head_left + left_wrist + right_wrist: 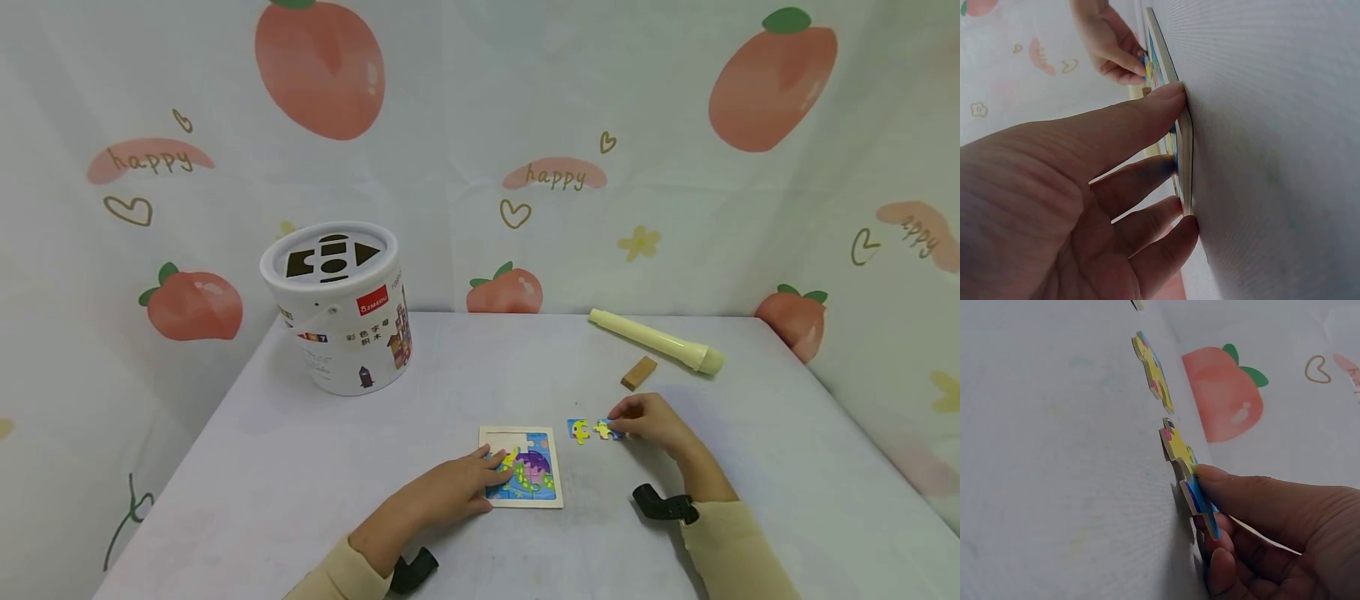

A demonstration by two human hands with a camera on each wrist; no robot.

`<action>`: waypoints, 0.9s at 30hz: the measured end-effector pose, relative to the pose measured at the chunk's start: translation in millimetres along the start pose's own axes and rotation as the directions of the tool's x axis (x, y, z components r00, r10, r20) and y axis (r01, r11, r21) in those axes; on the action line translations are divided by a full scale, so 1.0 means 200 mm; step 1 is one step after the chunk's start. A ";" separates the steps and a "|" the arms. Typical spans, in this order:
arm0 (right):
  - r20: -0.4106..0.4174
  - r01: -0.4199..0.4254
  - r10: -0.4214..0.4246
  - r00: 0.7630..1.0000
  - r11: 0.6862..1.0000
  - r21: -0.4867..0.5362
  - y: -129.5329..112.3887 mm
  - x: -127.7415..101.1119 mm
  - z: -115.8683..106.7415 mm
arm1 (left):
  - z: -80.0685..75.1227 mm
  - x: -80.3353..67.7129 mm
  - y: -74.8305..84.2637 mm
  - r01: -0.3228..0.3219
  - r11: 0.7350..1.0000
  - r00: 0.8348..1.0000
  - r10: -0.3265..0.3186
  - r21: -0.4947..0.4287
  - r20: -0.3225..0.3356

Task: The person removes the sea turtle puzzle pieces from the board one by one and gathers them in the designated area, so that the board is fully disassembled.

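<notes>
A square jigsaw puzzle in a pale wooden tray lies on the table, its upper left part showing bare board. My left hand rests on the tray's left side with fingers spread over the picture; in the left wrist view the thumb touches the tray's edge. To the right, my right hand pinches a blue and yellow puzzle piece between thumb and fingers, tilted just off the table. A second yellow and blue puzzle piece lies between the held one and the tray.
A white lidded bucket with shaped holes in its top stands at the back left. Behind my right hand lie a small wooden block and a pale yellow microphone-shaped toy. A printed curtain hangs behind the table.
</notes>
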State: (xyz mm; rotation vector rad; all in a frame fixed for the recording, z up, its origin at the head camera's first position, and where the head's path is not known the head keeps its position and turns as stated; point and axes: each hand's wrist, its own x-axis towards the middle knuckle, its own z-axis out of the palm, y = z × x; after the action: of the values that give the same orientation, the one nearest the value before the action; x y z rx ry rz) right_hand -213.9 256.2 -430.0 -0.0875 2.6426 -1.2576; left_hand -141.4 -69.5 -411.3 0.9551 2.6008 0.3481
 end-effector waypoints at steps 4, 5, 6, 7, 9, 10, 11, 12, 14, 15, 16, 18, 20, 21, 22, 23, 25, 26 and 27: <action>-0.005 0.022 -0.022 1.000 1.000 -0.013 0.00 0.00 0.01 | 0.00 0.00 0.00 -0.002 1.000 1.000 0.002 -0.001 0.003; -0.007 0.026 -0.026 1.000 1.000 -0.012 0.00 0.00 0.01 | 0.00 0.00 0.00 -0.002 1.000 1.000 0.002 0.000 0.004; -0.005 0.038 -0.038 0.999 0.999 -0.017 0.00 0.00 0.01 | 0.00 0.00 0.00 -0.003 1.000 1.000 0.003 0.001 0.004; -0.006 0.040 -0.040 0.999 0.999 -0.015 0.00 0.00 0.01 | 0.00 0.00 0.00 -0.003 1.000 1.000 0.003 0.000 0.004; -0.009 0.045 -0.045 0.999 0.999 -0.015 0.00 0.00 0.01 | 0.00 0.00 0.00 -0.001 1.000 1.000 0.001 -0.001 0.004; -0.009 0.050 -0.050 0.999 0.999 -0.018 0.00 0.00 0.01 | 0.00 0.00 0.00 -0.001 1.000 1.000 0.001 0.000 0.003; -0.009 0.052 -0.052 0.999 0.998 -0.020 0.00 0.00 0.01 | 0.00 0.00 0.00 -0.003 1.000 1.000 0.003 0.000 0.003; -0.010 0.055 -0.055 0.998 0.998 -0.023 0.00 0.00 0.01 | 0.00 0.00 0.00 -0.003 1.000 1.000 0.003 0.001 0.003; -0.013 0.059 -0.059 0.998 0.998 -0.026 -0.01 0.00 0.01 | 0.00 0.00 -0.01 -0.004 1.000 1.000 0.004 0.002 0.003; -0.015 0.061 -0.061 0.998 0.998 -0.029 -0.01 0.00 0.01 | 0.00 0.00 -0.01 -0.005 1.000 1.000 0.005 0.001 0.003; -0.018 0.061 -0.062 0.998 0.998 -0.031 -0.01 0.00 0.01 | 0.00 0.00 -0.01 -0.007 1.000 1.000 0.007 0.000 0.004; -0.024 0.063 -0.064 0.998 0.997 -0.038 -0.01 0.00 0.02 | 0.00 0.00 -0.01 -0.009 1.000 1.000 0.009 -0.002 0.003; -0.030 0.065 -0.066 0.997 0.997 -0.047 -0.01 0.00 0.02 | 0.00 0.00 -0.01 -0.011 1.000 1.000 0.011 0.000 0.003; -0.033 0.067 -0.068 0.997 0.997 -0.050 -0.01 0.00 0.02 | 0.00 0.00 -0.01 -0.012 1.000 1.000 0.012 0.001 0.003; -0.034 0.068 -0.069 0.997 0.996 -0.052 -0.01 0.00 0.02 | 0.01 0.00 -0.01 -0.012 1.000 1.000 0.012 0.003 0.003; -0.033 0.071 -0.072 0.997 0.996 -0.056 0.00 0.00 0.02 | 0.01 0.00 -0.01 -0.012 1.000 1.000 0.012 0.005 0.002; -0.026 0.073 -0.075 0.997 0.996 -0.050 0.00 0.00 0.02 | 0.01 0.00 -0.01 -0.011 1.000 1.000 0.011 0.009 0.003; -0.023 0.068 -0.069 0.997 0.997 -0.044 0.01 0.00 0.01 | 0.01 0.01 -0.01 -0.011 1.000 1.000 0.011 0.008 0.003; -0.020 0.061 -0.061 0.998 0.998 -0.034 0.01 0.00 0.01 | 0.01 0.01 -0.01 -0.012 1.000 1.000 0.012 0.004 0.004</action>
State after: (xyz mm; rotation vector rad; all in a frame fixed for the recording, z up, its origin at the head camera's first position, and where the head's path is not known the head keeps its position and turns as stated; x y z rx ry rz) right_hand -212.8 256.1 -432.9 -0.1623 2.6992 -1.2392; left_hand -143.2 -70.6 -414.0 0.9718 2.5945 0.3441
